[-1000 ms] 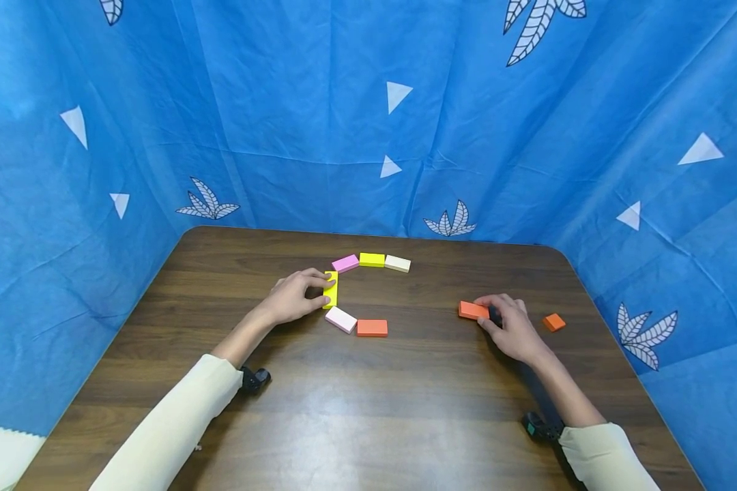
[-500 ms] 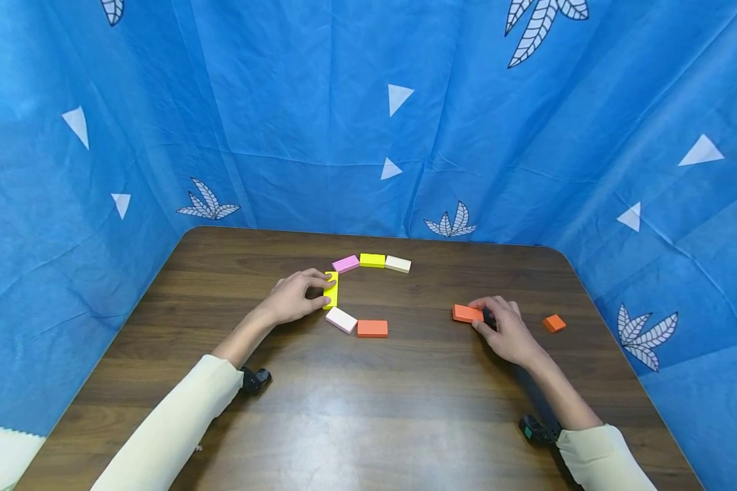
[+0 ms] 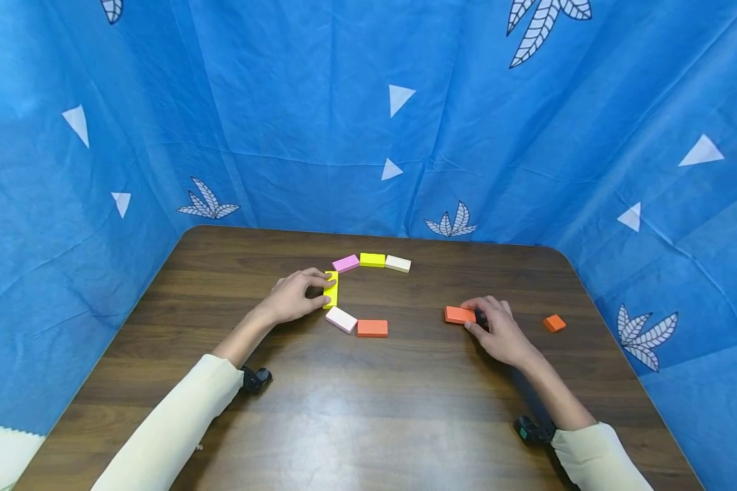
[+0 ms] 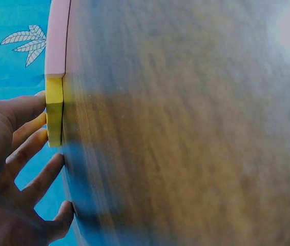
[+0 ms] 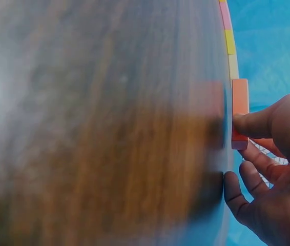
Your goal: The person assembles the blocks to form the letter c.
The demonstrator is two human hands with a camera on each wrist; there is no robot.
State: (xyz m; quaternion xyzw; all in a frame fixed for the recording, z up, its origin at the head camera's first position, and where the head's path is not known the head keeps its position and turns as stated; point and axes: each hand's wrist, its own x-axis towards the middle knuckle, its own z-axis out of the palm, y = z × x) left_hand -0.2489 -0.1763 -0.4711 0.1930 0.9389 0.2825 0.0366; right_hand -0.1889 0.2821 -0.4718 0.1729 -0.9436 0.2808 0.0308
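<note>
My left hand (image 3: 291,296) holds a yellow block (image 3: 332,292) lying flat on the table, thumb near its front end and fingertips near its far end. In the left wrist view a pale pink block (image 4: 57,38) butts against that yellow block (image 4: 55,110). On the right, my right hand (image 3: 497,333) pinches an orange block (image 3: 457,315) by its right end, between thumb and fingers. The right wrist view has this orange block (image 5: 240,97) close over the tabletop, its reflection beside it. Left of it lies another orange block (image 3: 372,329), touching the pale pink one.
A pink block (image 3: 346,264), a yellow one (image 3: 372,260) and a cream one (image 3: 398,264) continue the curved row at the back. Near the right edge sits a small orange block (image 3: 554,323). A patterned blue curtain (image 3: 319,102) surrounds the wooden table (image 3: 368,409).
My right hand has moved left and slightly nearer with the orange block, towards the curved row. My left hand and the row's blocks have stayed in place.
</note>
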